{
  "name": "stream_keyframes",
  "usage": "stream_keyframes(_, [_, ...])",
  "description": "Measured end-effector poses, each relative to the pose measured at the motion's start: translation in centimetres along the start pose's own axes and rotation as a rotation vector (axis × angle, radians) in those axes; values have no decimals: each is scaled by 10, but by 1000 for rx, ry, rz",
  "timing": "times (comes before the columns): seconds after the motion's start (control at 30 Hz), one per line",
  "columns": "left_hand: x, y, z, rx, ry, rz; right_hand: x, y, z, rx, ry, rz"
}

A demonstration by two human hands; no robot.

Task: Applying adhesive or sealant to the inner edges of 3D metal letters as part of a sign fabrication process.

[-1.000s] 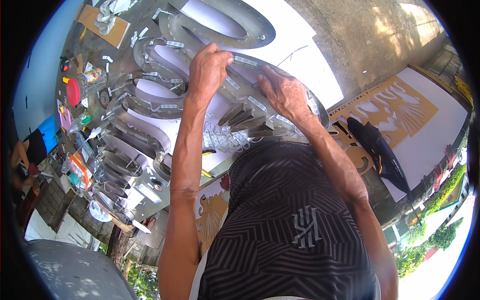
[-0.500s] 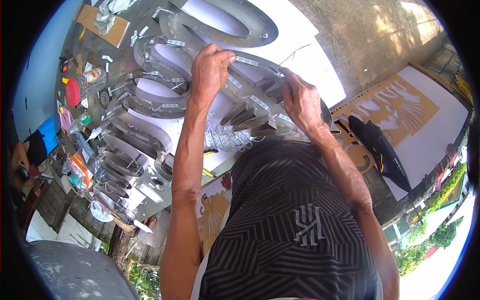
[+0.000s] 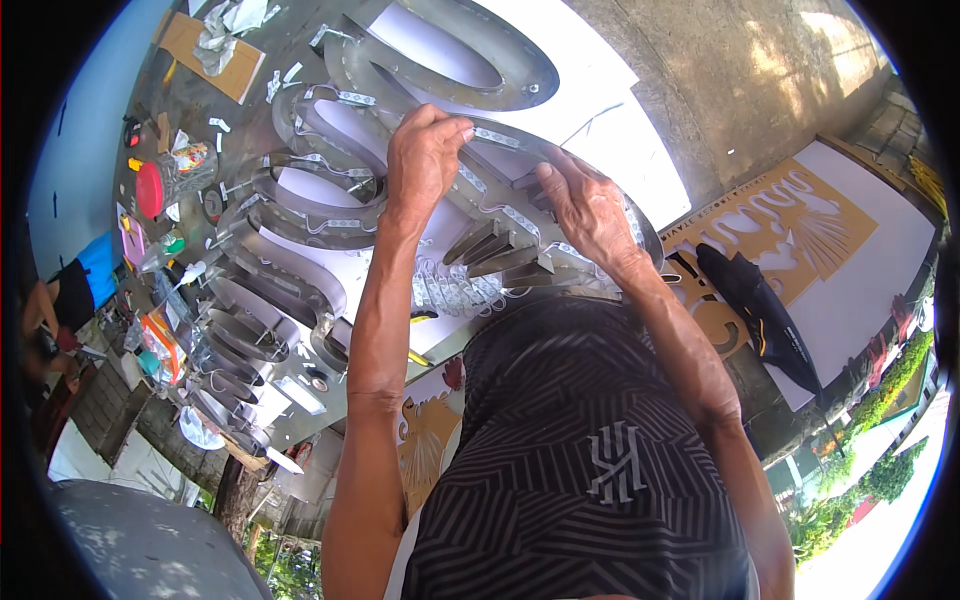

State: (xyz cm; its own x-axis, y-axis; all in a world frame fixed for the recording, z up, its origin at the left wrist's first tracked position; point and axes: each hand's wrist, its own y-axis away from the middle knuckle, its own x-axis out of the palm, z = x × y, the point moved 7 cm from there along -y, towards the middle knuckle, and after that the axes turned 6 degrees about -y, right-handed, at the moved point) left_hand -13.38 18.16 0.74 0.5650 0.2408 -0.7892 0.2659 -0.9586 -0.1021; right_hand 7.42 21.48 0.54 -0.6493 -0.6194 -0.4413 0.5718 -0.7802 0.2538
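A big metal channel letter (image 3: 452, 205) with curved grey walls lies on the table in front of me, with strings of white LED modules (image 3: 518, 222) along it. My left hand (image 3: 425, 165) is closed at the letter's far wall, its thumb and fingertips pinching the end of an LED module strip (image 3: 496, 138). To the right, my right hand (image 3: 592, 212) reaches over the same letter with its thumb apart from the bent fingers; nothing shows in it. Folded metal fins (image 3: 495, 250) rise between my hands, and a coiled heap of LED modules (image 3: 455, 287) lies close to my body.
More metal letters (image 3: 320, 190) crowd the left. Beyond them are a red-lidded jar (image 3: 150, 190), tape rolls and scraps. A yellow cutter (image 3: 418, 357) lies at the near table edge. On the right, a black umbrella-like bundle (image 3: 755, 310) rests across a cut-out brown template (image 3: 850, 225).
My right hand has shifted left and slightly down, its thumb now spread from the fingers. The left hand keeps its pinch on the strip. The whole view has shifted a little.
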Motion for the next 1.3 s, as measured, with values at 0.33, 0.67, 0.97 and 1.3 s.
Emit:
stream_keyframes(0.33, [-1, -1, 2, 11, 1, 5, 10, -14, -1, 228, 96, 85])
stream_keyframes(0.67, [0, 0, 2, -3, 22, -10, 7, -6, -17, 93, -25, -22])
stream_keyframes(0.97, [-6, 7, -4, 45, 56, -151, 6, -7, -19, 72, -121, 43])
stream_keyframes(1.3, [-11, 7, -8, 93, -1, -188, 6, -6, -22, 42, -123, -36])
